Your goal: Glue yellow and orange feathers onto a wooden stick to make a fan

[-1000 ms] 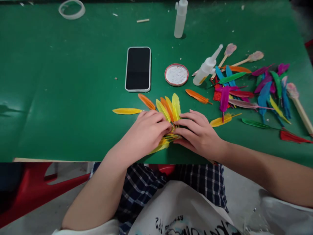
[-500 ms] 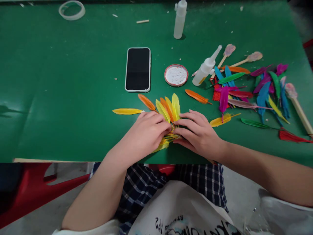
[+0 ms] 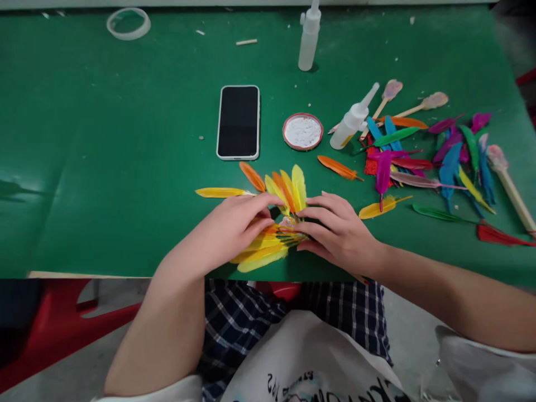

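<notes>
A feather fan of yellow and orange feathers [image 3: 263, 258] lies near the table's front edge, its quills meeting at a pale, lumpy centre [image 3: 287, 223]. My right hand [image 3: 341, 226] grips the fan from the right, fingertips on the centre and the quill ends; its thumb and palm side are hidden. From under this hand pokes a thin tip [image 3: 363, 279]. On the left, my left hand [image 3: 238, 220] arches over the fan with thumb and index finger apart, the index fingertip by an upright yellow feather [image 3: 274, 190]. Loose beside it are a yellow feather [image 3: 221, 192] and an orange feather [image 3: 252, 176].
Beyond the hands are a phone [image 3: 238, 123], a lid of white paste [image 3: 302, 132], a tilted glue bottle [image 3: 350, 125], an upright bottle [image 3: 309, 44] and a tape ring [image 3: 128, 24]. Coloured feathers [image 3: 450, 167] and sticks with lumpy heads [image 3: 513, 187] lie right.
My left hand has drawn back left from the fan's centre and its fingers have parted, uncovering the pale middle and the lower feathers. My right hand stays almost where it was.
</notes>
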The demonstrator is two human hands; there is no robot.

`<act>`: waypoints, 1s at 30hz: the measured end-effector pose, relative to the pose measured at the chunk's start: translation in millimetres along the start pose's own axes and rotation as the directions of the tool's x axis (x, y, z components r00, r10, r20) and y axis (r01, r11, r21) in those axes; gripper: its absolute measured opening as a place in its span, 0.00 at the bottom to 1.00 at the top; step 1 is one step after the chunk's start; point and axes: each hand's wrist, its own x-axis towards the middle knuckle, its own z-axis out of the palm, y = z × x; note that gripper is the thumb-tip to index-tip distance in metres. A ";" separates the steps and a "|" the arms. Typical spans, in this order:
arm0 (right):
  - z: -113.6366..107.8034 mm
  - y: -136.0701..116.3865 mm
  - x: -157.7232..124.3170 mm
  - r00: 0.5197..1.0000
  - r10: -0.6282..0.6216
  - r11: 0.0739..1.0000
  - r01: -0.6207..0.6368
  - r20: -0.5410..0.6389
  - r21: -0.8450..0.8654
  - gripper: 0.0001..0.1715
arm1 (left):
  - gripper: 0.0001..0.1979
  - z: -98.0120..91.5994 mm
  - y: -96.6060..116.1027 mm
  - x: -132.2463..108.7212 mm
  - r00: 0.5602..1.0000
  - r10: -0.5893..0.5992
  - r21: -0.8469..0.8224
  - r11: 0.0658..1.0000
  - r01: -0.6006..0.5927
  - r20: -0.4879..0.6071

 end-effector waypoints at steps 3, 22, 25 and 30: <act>1.9 -1.3 1.7 1.000 0.005 1.000 -0.005 0.004 -0.002 0.16 | 0.19 -0.2 -1.3 0.0 0.998 -0.061 -0.063 0.996 0.063 0.034; 3.0 -2.3 4.0 0.999 -0.037 0.998 0.036 -0.015 -0.047 0.15 | 0.18 2.9 -4.6 0.4 0.999 -0.043 -0.092 0.995 0.046 0.027; 3.8 -2.4 4.1 0.999 -0.036 0.998 0.034 -0.026 -0.058 0.15 | 0.17 3.2 -3.6 0.9 0.999 -0.039 -0.083 0.996 0.042 0.036; 5.7 -2.2 3.7 0.999 -0.035 0.998 0.033 -0.042 -0.054 0.14 | 0.12 4.1 -2.2 1.3 0.998 -0.037 -0.074 0.996 0.041 0.047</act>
